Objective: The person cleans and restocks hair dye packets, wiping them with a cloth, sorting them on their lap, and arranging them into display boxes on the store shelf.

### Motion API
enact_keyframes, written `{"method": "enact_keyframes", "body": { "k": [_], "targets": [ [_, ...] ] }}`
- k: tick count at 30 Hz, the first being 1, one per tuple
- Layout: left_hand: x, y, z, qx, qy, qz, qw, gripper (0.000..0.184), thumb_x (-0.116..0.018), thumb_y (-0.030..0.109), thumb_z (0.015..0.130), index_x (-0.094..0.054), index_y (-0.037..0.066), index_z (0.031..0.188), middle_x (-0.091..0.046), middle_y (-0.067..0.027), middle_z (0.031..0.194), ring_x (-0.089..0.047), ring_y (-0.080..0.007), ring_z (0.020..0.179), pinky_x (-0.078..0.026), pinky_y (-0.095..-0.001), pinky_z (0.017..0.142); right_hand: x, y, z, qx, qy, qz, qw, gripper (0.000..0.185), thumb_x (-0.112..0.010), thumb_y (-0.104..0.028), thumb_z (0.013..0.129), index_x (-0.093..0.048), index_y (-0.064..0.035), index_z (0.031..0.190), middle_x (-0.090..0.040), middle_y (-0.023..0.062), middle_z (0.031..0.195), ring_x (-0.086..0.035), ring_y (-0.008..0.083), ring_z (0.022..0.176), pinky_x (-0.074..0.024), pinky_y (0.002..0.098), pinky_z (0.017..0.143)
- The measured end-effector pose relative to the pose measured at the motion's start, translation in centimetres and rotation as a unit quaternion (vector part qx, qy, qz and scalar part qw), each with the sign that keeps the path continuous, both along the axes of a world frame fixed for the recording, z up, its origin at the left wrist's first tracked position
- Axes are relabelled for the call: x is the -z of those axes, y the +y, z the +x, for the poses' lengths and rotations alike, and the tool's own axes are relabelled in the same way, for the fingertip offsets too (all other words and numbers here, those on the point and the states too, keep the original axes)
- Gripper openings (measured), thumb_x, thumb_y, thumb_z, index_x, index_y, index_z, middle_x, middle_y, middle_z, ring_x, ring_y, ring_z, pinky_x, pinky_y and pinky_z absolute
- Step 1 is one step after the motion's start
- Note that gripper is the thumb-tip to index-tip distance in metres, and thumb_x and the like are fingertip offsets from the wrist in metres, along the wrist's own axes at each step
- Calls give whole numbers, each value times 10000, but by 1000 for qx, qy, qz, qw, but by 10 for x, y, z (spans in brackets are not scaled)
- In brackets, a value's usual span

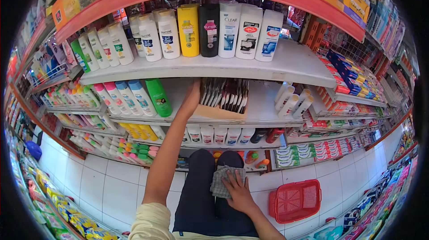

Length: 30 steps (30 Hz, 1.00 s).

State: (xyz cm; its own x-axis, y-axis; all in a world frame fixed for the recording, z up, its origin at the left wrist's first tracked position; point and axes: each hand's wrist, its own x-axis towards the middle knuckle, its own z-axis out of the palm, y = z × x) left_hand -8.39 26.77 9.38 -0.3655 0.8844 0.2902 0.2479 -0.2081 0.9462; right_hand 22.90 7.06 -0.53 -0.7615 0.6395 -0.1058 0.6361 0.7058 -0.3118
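Observation:
On the middle shelf, my left hand point(192, 97) touches the left side of an open cardboard box point(220, 112) filled with upright dark sachets point(224, 93). Its fingertips are hidden beside the box, so their grip cannot be made out. A green bottle point(158, 98) leans to the left of that hand. My right hand point(240, 192) lies over a folded grey checked cloth point(220, 182) on my thigh, its fingers spread and pressing on the fabric.
Shampoo bottles point(190, 30) line the upper shelf point(295, 61), which overhangs the box. White bottles point(292, 101) stand to the right on the middle shelf. A red basket point(295, 200) sits on the tiled floor at the lower right.

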Motion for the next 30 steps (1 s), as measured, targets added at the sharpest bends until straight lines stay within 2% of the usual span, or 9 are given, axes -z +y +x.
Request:
{"method": "enact_keyframes", "body": {
  "k": [5, 8, 10, 12, 14, 17, 18, 24, 30],
  "targets": [
    [-9, -45, 17, -131, 157, 99, 974, 606, -509, 438, 899, -447, -58, 1243, -524, -264, 1215, -465, -387, 1183, -340, -410, 1001, -33, 12, 17, -45, -9, -85, 995, 792, -677, -449, 757, -356, -86, 1383, -223, 162, 1484, -143, 389, 1379, -168, 650, 1038],
    [-7, -54, 11, -132, 230, 69, 962, 761, -637, 482, 798, -387, -33, 1300, -494, -259, 1256, -467, -399, 1178, -362, -420, 987, -58, 54, 26, -48, 189, -53, 979, 779, -697, -386, 760, -359, -35, 1368, -299, 199, 1444, -228, 377, 1358, -193, 571, 1071],
    [-2, -50, 9, -117, 263, 21, 957, 882, -690, 527, 729, -342, -9, 1337, -470, -255, 1285, -472, -402, 1173, -374, -420, 980, -86, 86, 21, 52, 327, -78, 940, 760, -711, -307, 759, -351, -7, 1358, -338, 217, 1415, -277, 362, 1341, -220, 470, 1090],
    [7, -40, 7, -99, 275, -7, 956, 964, -717, 560, 676, -311, 12, 1358, -457, -253, 1301, -477, -408, 1166, -389, -418, 970, -108, 128, 9, 81, 412, -8, 908, 752, -718, -233, 759, -333, 6, 1359, -334, 221, 1416, -291, 350, 1337, -240, 390, 1096],
    [12, -32, 8, -80, 271, -21, 959, 1007, -732, 578, 642, -300, 24, 1364, -469, -252, 1290, -489, -411, 1152, -405, -418, 957, -115, 170, -13, 90, 411, 64, 905, 802, -724, -286, 749, -306, 24, 1359, -309, 254, 1412, -289, 375, 1329, -247, 401, 1095],
    [2, -37, 12, -85, 259, -87, 958, 931, -741, 505, 680, -330, -18, 1331, -540, -247, 1205, -524, -396, 1126, -419, -408, 949, -102, 227, -30, 78, 300, 81, 947, 839, -736, -341, 727, -309, 43, 1339, -303, 289, 1390, -293, 406, 1314, -259, 415, 1090],
    [-2, -38, 11, -92, 256, -117, 955, 888, -742, 466, 706, -345, -42, 1315, -569, -244, 1169, -538, -387, 1117, -421, -403, 948, -103, 235, -33, 33, 297, 118, 947, 810, -744, -338, 710, -353, 34, 1313, -314, 255, 1388, -340, 377, 1293, -306, 407, 1059],
    [12, -39, 10, -72, 276, -10, 958, 727, -630, 402, 818, -320, -46, 1300, -572, -331, 1048, -560, -477, 980, -458, -472, 839, -90, 252, -47, -2, 320, 155, 935, 782, -733, -349, 729, -356, 40, 1292, -397, 250, 1307, -409, 392, 1210, -330, 413, 1030],
    [27, -32, 6, -107, 249, -25, 962, 799, -597, 464, 819, -307, -120, 1281, -576, -345, 1013, -575, -471, 944, -449, -477, 846, -93, 252, -50, -4, 311, 145, 939, 750, -728, -357, 739, -372, 46, 1262, -414, 245, 1287, -430, 394, 1186, -335, 416, 1020]
  ]
}}
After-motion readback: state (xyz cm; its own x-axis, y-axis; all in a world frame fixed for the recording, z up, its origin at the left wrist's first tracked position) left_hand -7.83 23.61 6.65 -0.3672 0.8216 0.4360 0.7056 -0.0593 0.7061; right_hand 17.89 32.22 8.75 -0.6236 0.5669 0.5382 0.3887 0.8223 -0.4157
